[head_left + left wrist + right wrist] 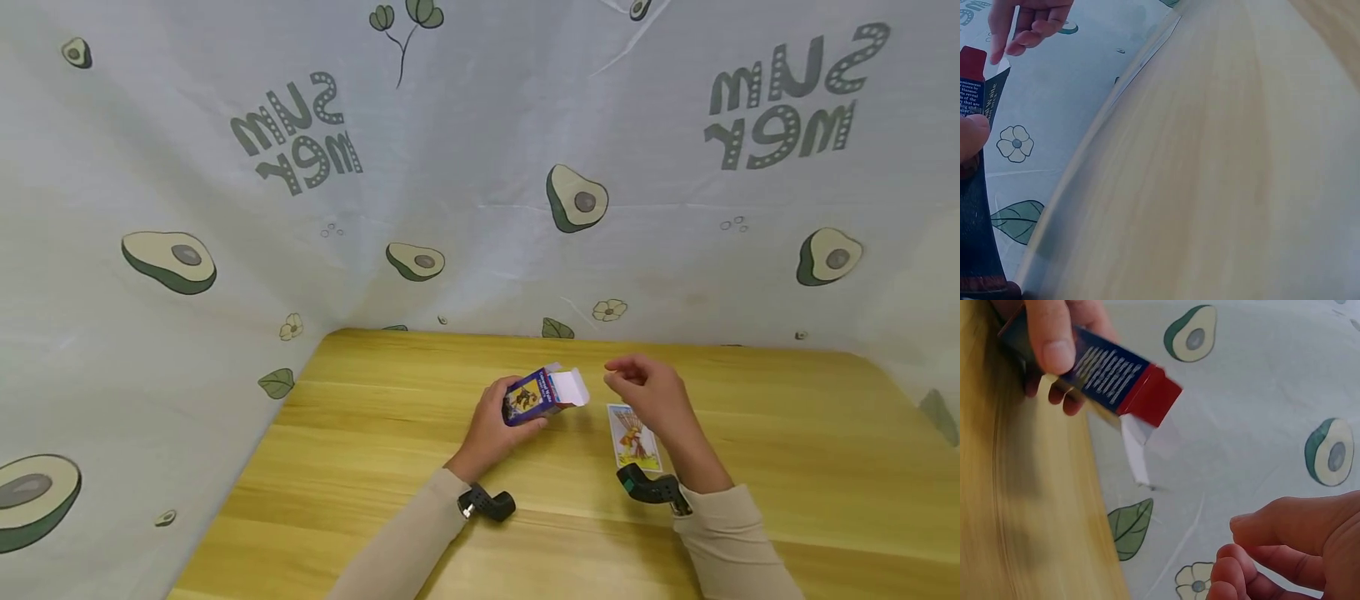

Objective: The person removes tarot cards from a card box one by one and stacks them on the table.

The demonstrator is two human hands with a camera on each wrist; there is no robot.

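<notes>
My left hand (491, 429) grips a small blue and red tarot card box (527, 398), its picture side facing up and its white-lined flap folded out to the right. In the right wrist view the thumb presses on the printed side of the card box (1107, 370), and the red end flap stands out. My right hand (652, 396) hovers to the right of the box with nothing between its loosely bent fingers; the thumb (1285, 519) is apart from the box. One tarot card (633, 437) lies face up on the table below the right hand, partly covered by it.
A wooden table (360, 467) spans the space before me. Behind it and at the left hangs a pale curtain (480, 167) printed with avocados, leaves and lettering. Each wrist carries a black camera mount, the left one (487, 503) just above the sleeve end.
</notes>
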